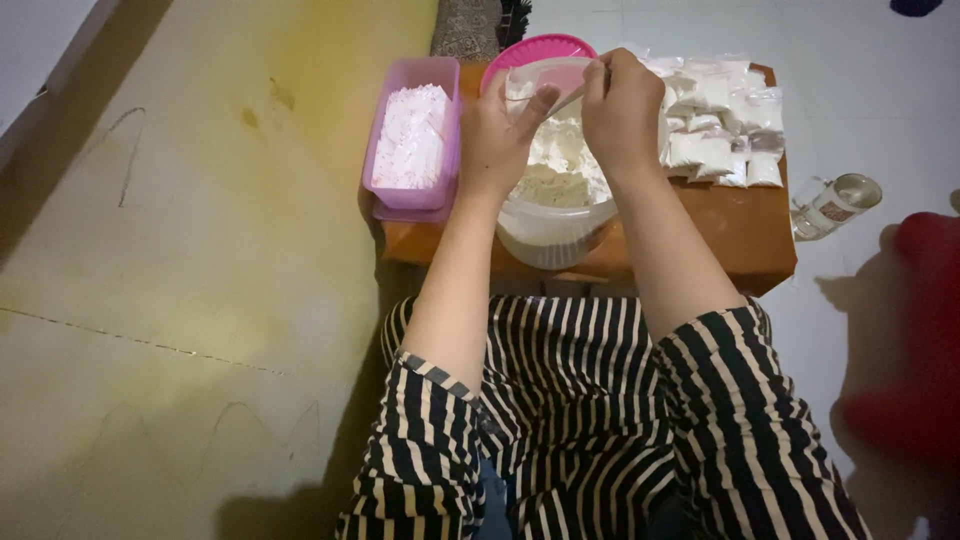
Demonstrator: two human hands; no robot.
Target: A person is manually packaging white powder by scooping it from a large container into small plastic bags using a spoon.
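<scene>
Left hand (497, 140) pinches a small clear bag (553, 78) open, right hand (622, 108) closed on a spoon (572, 95). Bag's floppy, so powder could spill past it onto the surface (745, 230) imo.

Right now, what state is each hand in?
Left hand: closed on a small clear plastic bag over the tub of white powder.
Right hand: closed on a spoon handle.
</scene>
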